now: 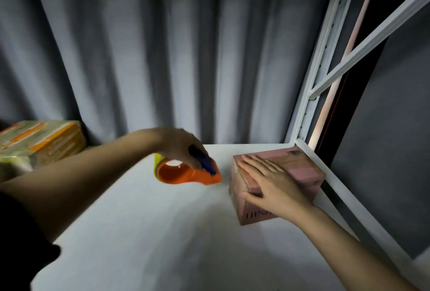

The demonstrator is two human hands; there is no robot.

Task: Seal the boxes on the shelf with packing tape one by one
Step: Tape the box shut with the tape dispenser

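Dispenser, gripped in left hand, sits just left of pink box; right hand presses flat on its flaps

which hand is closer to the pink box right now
Right. The right hand lies flat on top of the pink box, while the left hand holds the orange tape dispenser off to the box's left, not touching it.

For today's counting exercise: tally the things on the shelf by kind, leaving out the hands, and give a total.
Boxes: 2 (pink box, orange box)
Tape dispensers: 1 (orange tape dispenser)
Total: 3
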